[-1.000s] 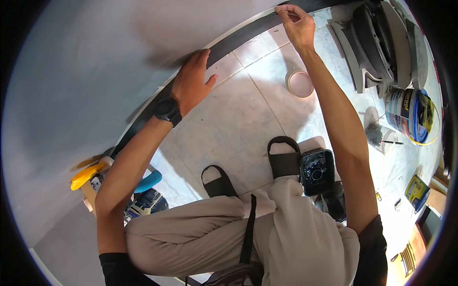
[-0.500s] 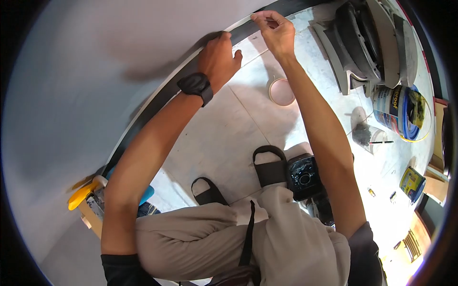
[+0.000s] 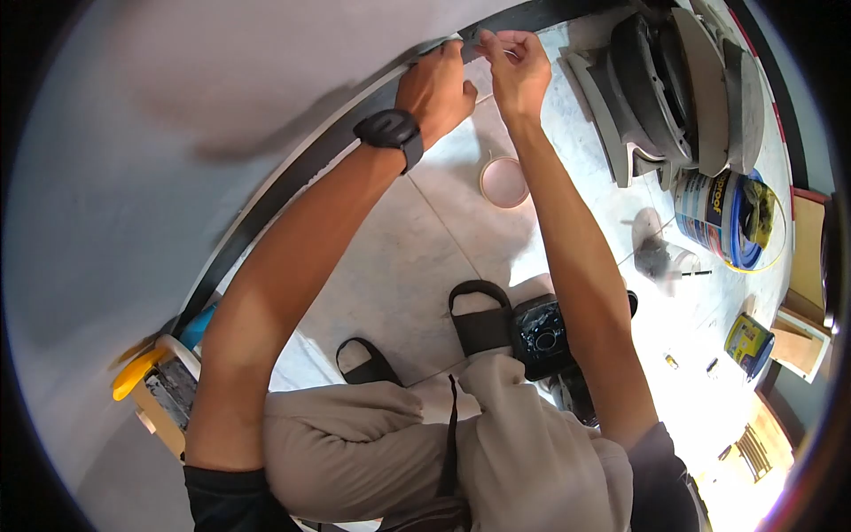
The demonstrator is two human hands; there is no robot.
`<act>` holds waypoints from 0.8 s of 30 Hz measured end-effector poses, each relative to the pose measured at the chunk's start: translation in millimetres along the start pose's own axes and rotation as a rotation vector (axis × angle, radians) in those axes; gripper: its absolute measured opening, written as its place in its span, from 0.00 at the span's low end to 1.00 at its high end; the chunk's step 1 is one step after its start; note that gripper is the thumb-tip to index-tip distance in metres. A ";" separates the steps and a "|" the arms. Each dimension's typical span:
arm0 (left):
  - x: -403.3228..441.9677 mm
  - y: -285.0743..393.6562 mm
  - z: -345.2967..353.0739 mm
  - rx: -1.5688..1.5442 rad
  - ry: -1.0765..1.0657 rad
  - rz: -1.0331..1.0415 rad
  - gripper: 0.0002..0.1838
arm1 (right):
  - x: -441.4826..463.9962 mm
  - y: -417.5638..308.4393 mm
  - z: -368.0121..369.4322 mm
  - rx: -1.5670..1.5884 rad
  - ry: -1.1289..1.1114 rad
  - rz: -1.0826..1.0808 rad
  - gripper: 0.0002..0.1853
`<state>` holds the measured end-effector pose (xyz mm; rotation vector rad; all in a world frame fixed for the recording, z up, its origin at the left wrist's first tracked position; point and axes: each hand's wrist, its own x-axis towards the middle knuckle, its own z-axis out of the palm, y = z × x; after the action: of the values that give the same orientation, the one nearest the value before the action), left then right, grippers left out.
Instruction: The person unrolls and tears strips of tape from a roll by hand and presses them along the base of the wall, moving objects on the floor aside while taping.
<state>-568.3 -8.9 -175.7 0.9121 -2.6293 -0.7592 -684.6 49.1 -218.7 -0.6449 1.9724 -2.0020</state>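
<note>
A thin pale strip of masking tape [image 3: 297,167] runs along the top edge of the dark skirting board [image 3: 332,158], at the foot of the wall. My left hand [image 3: 436,96], with a black watch at the wrist, presses its curled fingertips against that edge; its thumb stands apart. Just to its right, my right hand [image 3: 519,73] is closed in a pinch at the top of the board, where the tape leads. The tape between its fingers is barely visible. A pale ring-shaped roll [image 3: 504,183] with a short tail lies on the floor below my hands.
Grey and black curved panels [image 3: 660,97] are stacked at the upper right. Near them stand a labelled paint bucket [image 3: 709,208] and a clear cup [image 3: 683,266]. A smaller tin [image 3: 749,346] lies further right. Black sandals [image 3: 483,324] and a black tray [image 3: 542,339] are near my knees.
My left hand has slid up and right along the skirting board, closer to my right hand. My right hand stays pinched near the same edge. The whole view has shifted slightly.
</note>
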 end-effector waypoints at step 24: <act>-265.9 -165.6 -170.4 -0.197 0.256 -0.301 0.12 | -35.1 -16.0 -14.9 -0.225 -0.110 -0.170 0.09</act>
<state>-213.2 -17.6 -143.6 1.2694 -2.1812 -0.8861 -659.3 79.7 -207.2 -0.9830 2.1578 -1.8029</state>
